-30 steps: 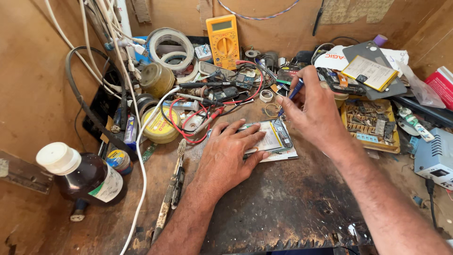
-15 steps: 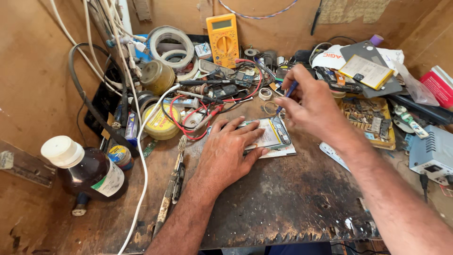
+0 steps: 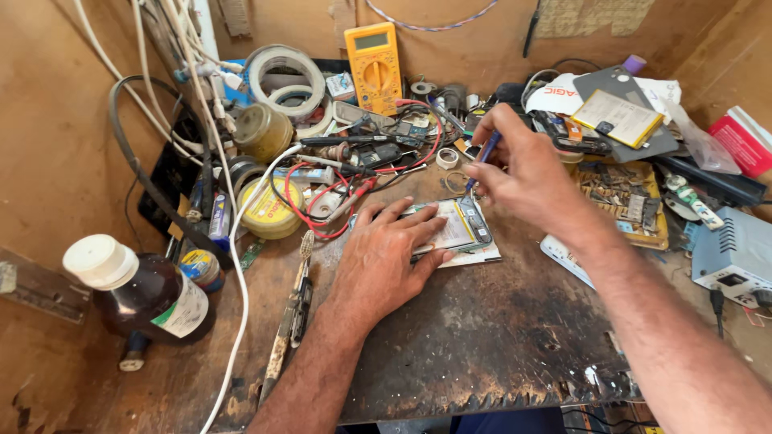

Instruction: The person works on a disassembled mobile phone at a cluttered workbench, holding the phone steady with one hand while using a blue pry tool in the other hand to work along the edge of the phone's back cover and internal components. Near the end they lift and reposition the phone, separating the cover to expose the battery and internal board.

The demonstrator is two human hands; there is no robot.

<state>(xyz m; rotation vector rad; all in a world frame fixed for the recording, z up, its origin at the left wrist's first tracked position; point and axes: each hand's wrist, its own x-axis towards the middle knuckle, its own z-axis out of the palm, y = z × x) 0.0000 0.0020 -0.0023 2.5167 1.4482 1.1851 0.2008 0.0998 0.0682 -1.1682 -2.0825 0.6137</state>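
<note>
Phone (image 3: pixel 454 229) lies opened on the workbench (image 3: pixel 482 337), long axis left to right, pinned flat under the open left hand (image 3: pixel 382 261). Right hand (image 3: pixel 523 173) pinches a blue screwdriver (image 3: pixel 482 161), tip angled down toward the phone's right end, just below the grip.

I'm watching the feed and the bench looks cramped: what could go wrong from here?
The blue-handled tool in the right hand could slip and scratch the opened phone, which only the left hand pins flat. The red and black wires lying close by might snag a hand.
</note>
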